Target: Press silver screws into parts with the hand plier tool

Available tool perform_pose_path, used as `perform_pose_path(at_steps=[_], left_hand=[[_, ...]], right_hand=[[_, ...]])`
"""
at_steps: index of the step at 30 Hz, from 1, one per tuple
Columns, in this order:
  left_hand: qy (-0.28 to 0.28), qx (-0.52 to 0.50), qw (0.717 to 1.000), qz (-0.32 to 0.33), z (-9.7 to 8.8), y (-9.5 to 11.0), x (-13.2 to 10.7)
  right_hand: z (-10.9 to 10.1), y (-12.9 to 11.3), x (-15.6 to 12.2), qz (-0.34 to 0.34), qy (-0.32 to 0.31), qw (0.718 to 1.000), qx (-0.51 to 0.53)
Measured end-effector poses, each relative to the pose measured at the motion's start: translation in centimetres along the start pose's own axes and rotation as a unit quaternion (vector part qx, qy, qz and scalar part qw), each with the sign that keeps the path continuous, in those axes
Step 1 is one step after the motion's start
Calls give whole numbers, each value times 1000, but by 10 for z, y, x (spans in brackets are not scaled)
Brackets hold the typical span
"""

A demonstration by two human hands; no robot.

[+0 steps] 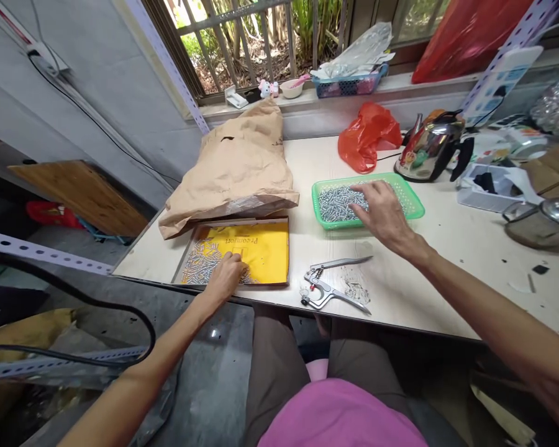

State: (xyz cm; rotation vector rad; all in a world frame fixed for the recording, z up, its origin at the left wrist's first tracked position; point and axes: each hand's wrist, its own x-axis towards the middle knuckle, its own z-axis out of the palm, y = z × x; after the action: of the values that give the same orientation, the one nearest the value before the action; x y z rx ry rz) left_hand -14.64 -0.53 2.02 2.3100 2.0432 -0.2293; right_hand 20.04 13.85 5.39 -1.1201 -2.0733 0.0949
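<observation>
My left hand [225,274] is over a shallow box with a yellow bottom [270,254]. Its fingers are closed, and what they may hold is hidden. Small silvery metal pieces [200,262] lie heaped in the left part of that box, next to the hand. Above a green plastic basket [415,210], my right hand [382,214] has its thumb and fingers apart and holds nothing that I can see. Many small shiny metal pieces [338,203] fill the basket's left part. Hand pliers [328,292] with spread handles rest on the table between the two containers.
A large brown paper bag [237,164] lies behind the yellow box and overhangs its rear edge. Behind the basket are a red plastic bag [369,136] and a metal kettle [431,149]. A white tray [487,194] and a glass pot [543,223] stand at the right.
</observation>
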Motion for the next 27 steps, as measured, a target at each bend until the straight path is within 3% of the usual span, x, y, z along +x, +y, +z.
perform_pose_path(at_steps=[4,7,10,13,15,18,27], left_hand=[[17,-50,999,7,1,-4,1],[53,-159,983,-68,-7,2,1],[29,-339,926,-162,-17,32,-1],[-75,-507,838,-186,-23,77,-4],[-130,-553,801,-188,-20,105,-3],[-160,-566,784,-198,-9,132,4],[-194,-554,784,-203,11,153,25]], right_hand=[[-2,-5,-33,-23,-74,997,-9],[-1,-27,-83,-39,-210,975,52],[-1,-44,-125,-29,-331,941,62],[-2,-48,-140,1,-384,923,2],[-4,-43,-138,10,-402,915,-36],[-7,-34,-129,5,-407,910,-75],[1,-19,-135,-20,-370,925,-89]])
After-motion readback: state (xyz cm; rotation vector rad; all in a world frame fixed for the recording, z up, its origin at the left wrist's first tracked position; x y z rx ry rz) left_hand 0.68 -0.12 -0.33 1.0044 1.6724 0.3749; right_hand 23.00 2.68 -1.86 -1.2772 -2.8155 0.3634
